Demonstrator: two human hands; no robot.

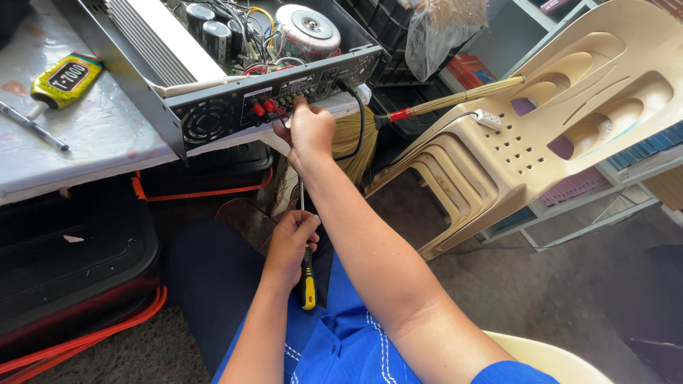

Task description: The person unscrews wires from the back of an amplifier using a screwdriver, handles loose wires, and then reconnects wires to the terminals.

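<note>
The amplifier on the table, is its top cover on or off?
Off. The amplifier shows its round transformer, capacitors and wiring from above, with no lid over them.

I see the amplifier (pixel 235 67) lying flat at the edge of the worktop (pixel 92 135), lid off, its wires, capacitors and round transformer exposed. Its black back panel faces me, with a fan grille and red terminals. The screwdriver (pixel 306 274), black and yellow in the handle, stands nearly upright, its thin shaft pointing up toward that panel.
</note>
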